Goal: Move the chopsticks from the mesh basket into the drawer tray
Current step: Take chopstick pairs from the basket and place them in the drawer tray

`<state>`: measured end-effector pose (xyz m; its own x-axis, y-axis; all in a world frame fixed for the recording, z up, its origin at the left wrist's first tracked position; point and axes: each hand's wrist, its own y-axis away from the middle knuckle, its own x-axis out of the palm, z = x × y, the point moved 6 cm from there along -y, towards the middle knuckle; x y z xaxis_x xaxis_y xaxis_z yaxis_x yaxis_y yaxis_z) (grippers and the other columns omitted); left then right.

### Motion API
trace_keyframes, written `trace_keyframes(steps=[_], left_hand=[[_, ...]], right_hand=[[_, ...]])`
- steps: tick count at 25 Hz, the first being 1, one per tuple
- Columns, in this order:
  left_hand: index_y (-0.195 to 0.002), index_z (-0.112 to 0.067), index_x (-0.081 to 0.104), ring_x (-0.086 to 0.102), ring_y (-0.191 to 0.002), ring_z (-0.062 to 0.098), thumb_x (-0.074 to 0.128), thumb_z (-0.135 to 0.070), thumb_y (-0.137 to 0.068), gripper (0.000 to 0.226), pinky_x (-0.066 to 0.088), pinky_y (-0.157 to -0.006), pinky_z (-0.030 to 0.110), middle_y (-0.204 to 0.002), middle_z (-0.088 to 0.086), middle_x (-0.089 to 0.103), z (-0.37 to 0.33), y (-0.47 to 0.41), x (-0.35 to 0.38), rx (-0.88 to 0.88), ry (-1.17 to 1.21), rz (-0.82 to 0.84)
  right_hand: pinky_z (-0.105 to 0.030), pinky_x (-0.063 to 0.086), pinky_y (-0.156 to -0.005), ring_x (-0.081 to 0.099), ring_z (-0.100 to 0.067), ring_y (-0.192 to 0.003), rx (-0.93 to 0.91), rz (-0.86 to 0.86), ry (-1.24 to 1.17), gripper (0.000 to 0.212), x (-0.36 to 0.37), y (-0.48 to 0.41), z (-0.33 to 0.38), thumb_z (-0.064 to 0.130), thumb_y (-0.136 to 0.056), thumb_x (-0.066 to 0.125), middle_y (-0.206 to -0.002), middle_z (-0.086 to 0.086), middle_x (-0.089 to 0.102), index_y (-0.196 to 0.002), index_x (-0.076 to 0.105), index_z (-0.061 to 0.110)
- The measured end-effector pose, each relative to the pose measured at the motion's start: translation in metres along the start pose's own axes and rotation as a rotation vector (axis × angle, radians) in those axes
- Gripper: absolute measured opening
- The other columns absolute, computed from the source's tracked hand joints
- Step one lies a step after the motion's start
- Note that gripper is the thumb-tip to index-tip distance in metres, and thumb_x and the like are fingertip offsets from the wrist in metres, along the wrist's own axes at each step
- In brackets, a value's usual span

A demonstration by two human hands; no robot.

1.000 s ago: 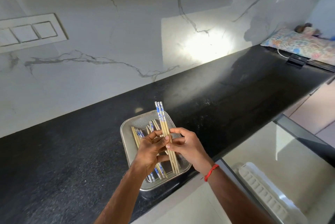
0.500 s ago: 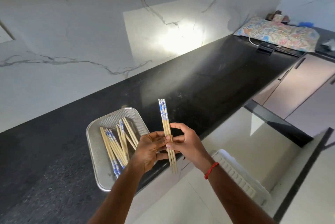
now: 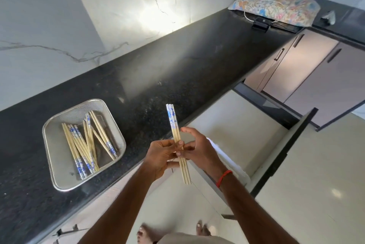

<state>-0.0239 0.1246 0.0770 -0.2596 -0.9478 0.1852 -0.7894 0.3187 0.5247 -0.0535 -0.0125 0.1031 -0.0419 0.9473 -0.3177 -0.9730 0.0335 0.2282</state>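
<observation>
A small bundle of wooden chopsticks with blue-and-white patterned tops stands nearly upright in front of me, pinched between both hands. My left hand grips it from the left and my right hand from the right, over the counter's front edge. The steel mesh basket sits on the black counter to the left, with several more chopsticks lying crossed inside. The open drawer is below and to the right; its white tray shows partly behind my right wrist.
The black granite counter runs along a white marble wall. A patterned cushion and a small black device lie at the far right end. The drawer's dark front panel sticks out; closed cabinet doors stand beyond. My feet are on the tiled floor.
Both hands have carried the bundle out of the basket and to the right, past the counter edge toward the open drawer. The view has swung right and down.
</observation>
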Motion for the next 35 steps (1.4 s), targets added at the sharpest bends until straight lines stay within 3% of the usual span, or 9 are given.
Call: trace_keyframes(steps=[4,7,11,15,20,26,35], left_hand=[[-0.089,-0.007,0.083,0.079,-0.082,0.031,0.076,-0.018,-0.088,0.014,0.063,-0.061,0.039,-0.090,0.018,0.080,0.017,0.000,0.029,-0.049,0.022,0.006],[-0.098,-0.014,0.081,0.079,-0.090,0.027,0.076,-0.028,-0.089,0.018,0.064,-0.065,0.039,-0.094,0.007,0.082,0.034,0.000,0.044,-0.074,0.009,-0.020],[-0.102,-0.018,0.078,0.078,-0.094,0.027,0.072,-0.037,-0.092,0.023,0.063,-0.070,0.039,-0.096,-0.002,0.083,0.059,0.001,0.049,-0.158,0.042,-0.093],[-0.103,-0.019,0.077,0.080,-0.090,0.020,0.070,-0.042,-0.093,0.027,0.063,-0.069,0.033,-0.100,-0.002,0.082,0.075,0.005,0.049,-0.168,0.018,-0.128],[-0.106,-0.017,0.076,0.080,-0.089,0.023,0.070,-0.040,-0.093,0.027,0.062,-0.075,0.036,-0.100,0.001,0.082,0.087,0.007,0.047,-0.198,0.031,-0.183],[-0.103,-0.016,0.075,0.080,-0.083,0.023,0.069,-0.039,-0.094,0.025,0.062,-0.075,0.036,-0.096,0.002,0.082,0.091,0.012,0.034,-0.189,0.026,-0.254],[-0.103,-0.017,0.075,0.080,-0.087,0.025,0.067,-0.042,-0.094,0.028,0.062,-0.077,0.037,-0.098,0.001,0.082,0.099,0.017,0.027,-0.189,-0.016,-0.272]], right_hand=[[-0.034,0.060,-0.087,0.076,-0.018,-0.090,0.051,-0.031,-0.001,0.066,-0.023,0.013,-0.020,0.014,-0.083,0.078,-0.107,-0.008,0.077,-0.140,0.047,0.022],[-0.032,0.057,-0.087,0.075,-0.014,-0.085,0.088,-0.064,0.033,0.064,-0.046,0.017,-0.045,0.012,-0.076,0.082,-0.090,-0.006,0.079,-0.133,0.056,0.021],[-0.032,0.059,-0.077,0.075,-0.014,-0.076,0.121,-0.145,0.264,0.032,-0.088,0.009,-0.086,0.012,-0.070,0.083,-0.082,-0.003,0.079,-0.101,0.075,0.016],[-0.036,0.059,-0.081,0.075,-0.023,-0.088,0.216,-0.110,0.431,0.025,-0.103,-0.001,-0.135,0.011,-0.071,0.080,-0.091,-0.009,0.079,-0.097,0.077,0.009],[-0.039,0.060,-0.072,0.072,-0.033,-0.081,0.320,0.033,0.746,0.006,-0.092,-0.004,-0.181,0.013,-0.076,0.073,-0.081,-0.013,0.074,-0.076,0.068,0.011],[-0.040,0.055,-0.085,0.068,-0.035,-0.101,0.389,0.015,0.867,0.022,-0.074,-0.008,-0.213,0.010,-0.091,0.054,-0.107,-0.012,0.072,-0.107,0.068,0.009],[-0.041,0.054,-0.083,0.068,-0.034,-0.101,0.308,0.039,0.961,0.025,-0.062,-0.019,-0.220,0.007,-0.096,0.046,-0.107,-0.013,0.070,-0.111,0.066,0.007]])
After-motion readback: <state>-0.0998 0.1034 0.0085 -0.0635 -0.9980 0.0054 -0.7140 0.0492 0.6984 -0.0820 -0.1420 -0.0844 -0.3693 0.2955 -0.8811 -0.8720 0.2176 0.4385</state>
